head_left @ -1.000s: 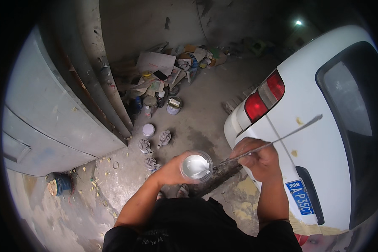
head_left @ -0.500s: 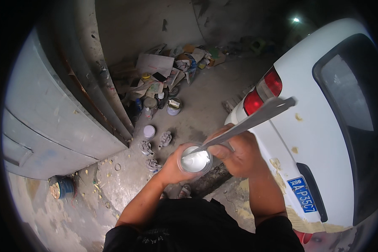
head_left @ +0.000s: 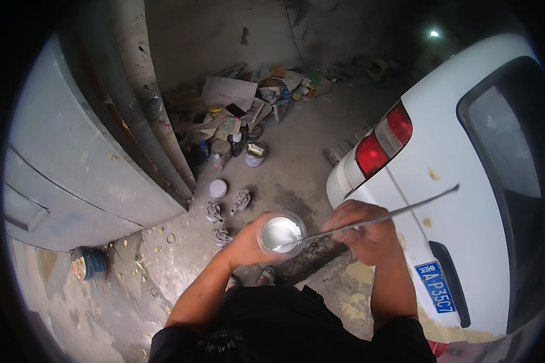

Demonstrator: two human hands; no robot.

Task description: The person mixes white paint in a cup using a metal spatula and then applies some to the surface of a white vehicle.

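My left hand (head_left: pixel 249 242) is wrapped round a clear plastic cup (head_left: pixel 303 225) with white, paint-like liquid (head_left: pixel 280 233) inside. In my right hand (head_left: pixel 365 233) is a long, thin, flat metal strip, like a stirring ruler (head_left: pixel 399 212). Its lower end dips into the white liquid, and its far end points up to the right, in front of the white vehicle. The fingers of my right hand are closed about the middle of the strip, which is seen nearly edge-on.
A white vehicle (head_left: pixel 433 121) with filler patches stands close on the right. Grey metal panels (head_left: pixel 79 163) lean at the left. Several cans, a lidded tub (head_left: pixel 218 188) and wrapped spray guns (head_left: pixel 241 200) stand on the floor ahead. Cardboard and paper scraps (head_left: pixel 230 92) lie behind. A blue can (head_left: pixel 89 264) is lower left.
My right hand has moved slightly down and right. The strip has tilted lower and turned from its broad face to nearly edge-on. The cup stays in my left hand.
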